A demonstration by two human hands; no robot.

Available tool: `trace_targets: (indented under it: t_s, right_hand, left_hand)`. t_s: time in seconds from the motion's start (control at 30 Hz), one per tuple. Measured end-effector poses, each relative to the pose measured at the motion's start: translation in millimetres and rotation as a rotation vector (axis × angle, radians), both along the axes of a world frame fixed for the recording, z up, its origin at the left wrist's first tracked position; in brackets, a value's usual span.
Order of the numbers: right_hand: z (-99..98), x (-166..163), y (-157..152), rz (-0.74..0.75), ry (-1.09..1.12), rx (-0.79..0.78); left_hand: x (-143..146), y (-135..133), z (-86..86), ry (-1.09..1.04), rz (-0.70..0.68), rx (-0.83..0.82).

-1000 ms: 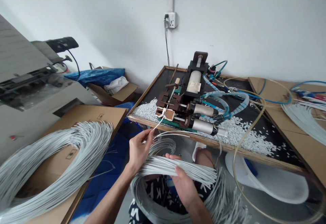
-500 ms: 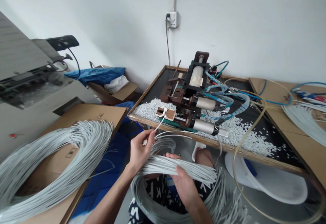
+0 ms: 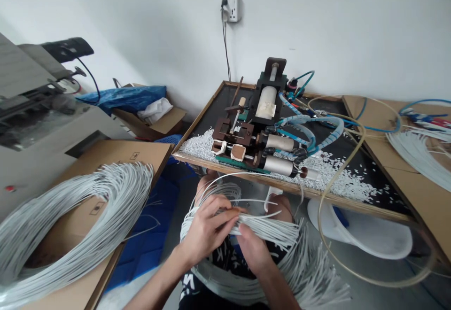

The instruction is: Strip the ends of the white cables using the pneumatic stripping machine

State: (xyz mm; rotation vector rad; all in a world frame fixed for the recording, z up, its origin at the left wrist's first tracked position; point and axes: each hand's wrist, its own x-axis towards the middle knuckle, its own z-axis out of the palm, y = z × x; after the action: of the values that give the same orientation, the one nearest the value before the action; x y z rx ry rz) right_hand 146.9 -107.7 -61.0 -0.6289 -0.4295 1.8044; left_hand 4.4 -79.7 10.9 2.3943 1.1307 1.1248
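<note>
A coil of white cables (image 3: 268, 272) lies on my lap. My left hand (image 3: 206, 230) rests on top of the bundle of cable ends (image 3: 271, 229), its fingers curled over them. My right hand (image 3: 252, 249) grips the same bundle from below, beside the left hand. One thin white cable (image 3: 225, 178) arcs up from the bundle toward the table edge. Ahead, a small pneumatic machine (image 3: 262, 129) with silver cylinders and blue hoses stands on a black tray (image 3: 366, 169).
White cut bits (image 3: 338, 183) litter the tray. A second big coil of white cables (image 3: 73, 216) lies on a cardboard sheet (image 3: 141, 152) at left. More cables (image 3: 419, 155) lie at right. A white bucket (image 3: 366, 237) sits under the table. A grey machine (image 3: 35, 112) stands far left.
My left hand has drawn back from the machine's front and come down onto the cable bundle next to my right hand. The view has tilted down slightly.
</note>
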Motion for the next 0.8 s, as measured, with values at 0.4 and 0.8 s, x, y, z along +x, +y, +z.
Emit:
trace_targets:
  t_s: [0.4, 0.8]
  right_hand:
    - [7.8, -2.3, 1.6, -0.075, 0.085, 0.0]
    - [10.8, 1.5, -12.2, 0.004, -0.002, 0.076]
  left_hand:
    - [0.4, 7.7, 8.7, 0.014, -0.052, -0.092]
    - [-36.8, 64.3, -25.7, 0.092, 0.132, -0.656]
